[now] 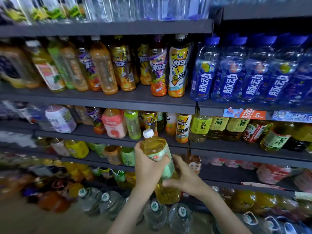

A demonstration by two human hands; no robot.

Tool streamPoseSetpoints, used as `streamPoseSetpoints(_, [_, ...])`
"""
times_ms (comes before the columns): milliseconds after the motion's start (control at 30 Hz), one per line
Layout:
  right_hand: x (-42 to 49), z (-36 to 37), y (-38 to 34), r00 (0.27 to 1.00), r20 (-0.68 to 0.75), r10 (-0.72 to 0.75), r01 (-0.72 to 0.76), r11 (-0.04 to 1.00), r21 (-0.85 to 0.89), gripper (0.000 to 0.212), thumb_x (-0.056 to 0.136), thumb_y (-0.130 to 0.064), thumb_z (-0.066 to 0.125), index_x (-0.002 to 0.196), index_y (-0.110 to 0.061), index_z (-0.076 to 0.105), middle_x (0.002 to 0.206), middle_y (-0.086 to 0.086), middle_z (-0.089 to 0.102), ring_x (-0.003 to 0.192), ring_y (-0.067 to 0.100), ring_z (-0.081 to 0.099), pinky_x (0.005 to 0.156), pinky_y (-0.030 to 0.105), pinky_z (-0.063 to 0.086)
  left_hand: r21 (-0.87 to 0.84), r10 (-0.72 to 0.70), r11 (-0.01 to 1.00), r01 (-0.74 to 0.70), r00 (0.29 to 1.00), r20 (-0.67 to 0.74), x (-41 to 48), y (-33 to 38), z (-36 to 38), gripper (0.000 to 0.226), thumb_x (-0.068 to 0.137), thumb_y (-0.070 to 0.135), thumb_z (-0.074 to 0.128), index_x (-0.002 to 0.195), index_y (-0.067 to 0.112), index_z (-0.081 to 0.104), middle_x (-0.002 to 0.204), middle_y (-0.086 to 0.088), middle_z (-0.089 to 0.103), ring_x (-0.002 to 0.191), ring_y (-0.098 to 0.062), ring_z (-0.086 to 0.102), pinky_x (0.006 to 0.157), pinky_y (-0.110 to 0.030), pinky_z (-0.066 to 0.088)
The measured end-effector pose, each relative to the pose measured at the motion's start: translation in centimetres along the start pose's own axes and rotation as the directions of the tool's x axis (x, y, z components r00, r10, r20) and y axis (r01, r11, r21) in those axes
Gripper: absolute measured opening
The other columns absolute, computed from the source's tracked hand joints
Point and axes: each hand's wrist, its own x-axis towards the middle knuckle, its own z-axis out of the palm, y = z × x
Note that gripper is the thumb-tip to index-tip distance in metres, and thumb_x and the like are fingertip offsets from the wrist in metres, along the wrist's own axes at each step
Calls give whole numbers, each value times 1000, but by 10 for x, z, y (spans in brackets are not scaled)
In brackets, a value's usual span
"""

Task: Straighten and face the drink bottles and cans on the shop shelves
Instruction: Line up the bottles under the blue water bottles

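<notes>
Dark shop shelves point(118, 97) packed with drinks. Large yellow tea bottle point(156, 146), green label, held off the shelves, tilted left. Left hand point(148, 168) wraps the bottle's upper body from its left; right hand point(185, 178) lies splayed against its lower right side. White cap point(148, 133) on top.

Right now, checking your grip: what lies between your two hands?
In the head view, only the yellow drink bottle: left hand grips its label, right hand touches its lower side.
</notes>
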Motion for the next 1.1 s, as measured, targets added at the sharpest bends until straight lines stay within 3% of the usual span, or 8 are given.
streamPoseSetpoints(133, [5,29,-8,972,-232,32,-52,995,-81,74,56,-36,85,112,-35,37,111,-11,55,96,-8,55,72,11,47,5,-12,1000,11,993,119,5,3,-5,70,65,16,83,114,30,35,98,15,54,84,8,54,68,-10,41])
streamPoseSetpoints(333, [30,42,16,829,-516,215,-86,961,262,71,61,-20,88,115,-21,42,102,-2,63,87,4,63,65,20,52,54,1,998,-29,891,454,49,-12,-12,55,75,59,61,122,34,47,120,14,58,106,8,54,83,-11,45])
streamPoseSetpoints(433, [58,45,35,727,-632,270,-50,938,343,68,65,-16,86,115,-19,41,104,-1,60,95,14,62,69,24,52,191,44,973,-126,922,385,86,-51,-10,49,86,55,53,126,28,49,126,10,54,118,-8,51,99,-29,44])
streamPoseSetpoints(633, [112,39,81,616,-777,129,174,940,294,67,63,-12,84,112,-22,40,106,1,59,97,14,62,69,19,55,239,249,928,-285,954,169,158,-113,30,68,85,20,68,140,8,31,132,-5,44,117,-7,43,95,-9,30])
streamPoseSetpoints(733, [133,37,104,578,-816,28,274,935,226,75,57,-24,84,118,-22,40,111,2,59,100,10,61,74,20,54,180,352,919,-351,936,22,189,-138,59,79,77,22,75,139,1,30,133,-15,42,126,-26,43,106,-39,38])
streamPoseSetpoints(833, [142,38,120,530,-847,-39,378,905,195,75,58,-21,81,121,-23,41,111,-1,61,96,2,62,72,14,52,230,561,821,-522,812,-162,186,-151,77,73,79,20,72,134,0,29,130,-18,37,121,-33,41,103,-41,39])
streamPoseSetpoints(933, [144,36,127,485,-871,-80,457,873,173,73,56,-21,79,118,-26,42,109,-2,62,96,3,64,73,14,52,246,769,631,-735,635,-75,162,-164,89,53,84,19,64,127,12,34,123,-8,37,115,-29,45,97,-36,43])
streamPoseSetpoints(1100, [144,19,129,455,-880,-137,500,857,125,73,55,-19,79,119,-15,44,108,3,65,95,6,66,71,15,53,270,705,708,-652,677,-213,175,-183,98,64,80,21,70,131,8,33,130,-17,38,120,-29,39,102,-34,37])
